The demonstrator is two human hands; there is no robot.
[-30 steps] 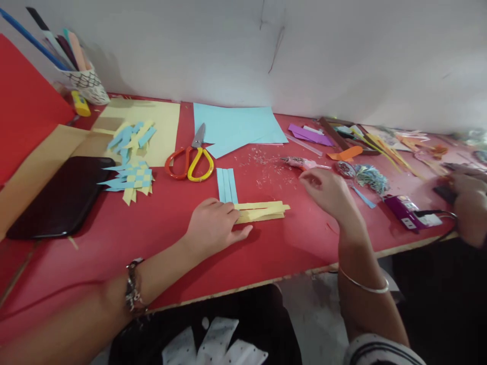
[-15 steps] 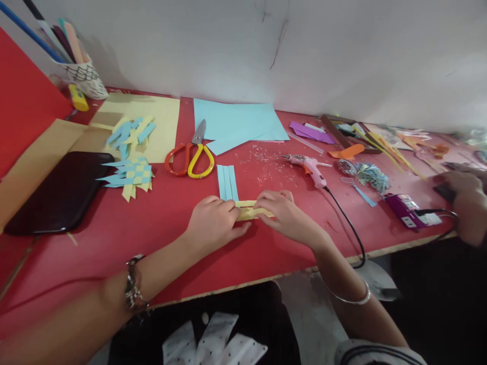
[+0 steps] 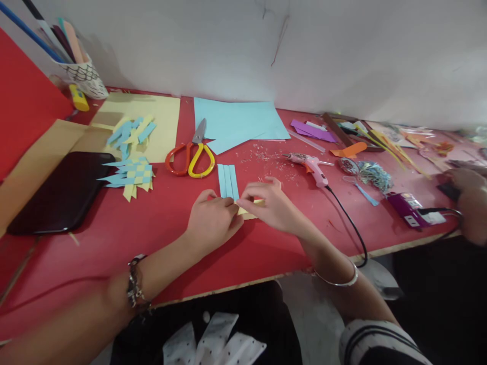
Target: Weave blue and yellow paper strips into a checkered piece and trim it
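Red table (image 3: 266, 248). Blue sheet (image 3: 236, 119) along back edge. Left hand (image 3: 211, 219) and right hand (image 3: 268, 204) close together near middle of front edge, fingers bent, touching yellow paper (image 3: 248, 215); how closed either grip is, cannot tell. Blue strips (image 3: 228, 181) run from left hand toward back edge. Yellow paper partly hidden between hands.

Strips (image 3: 228, 181): paper, matt. Scissors (image 3: 198, 138): metal and glossy plastic. Glue gun (image 3: 316, 175): smooth plastic. Bangle (image 3: 341, 284): shiny metal. Table (image 3: 251, 258): smooth, faint sheen.
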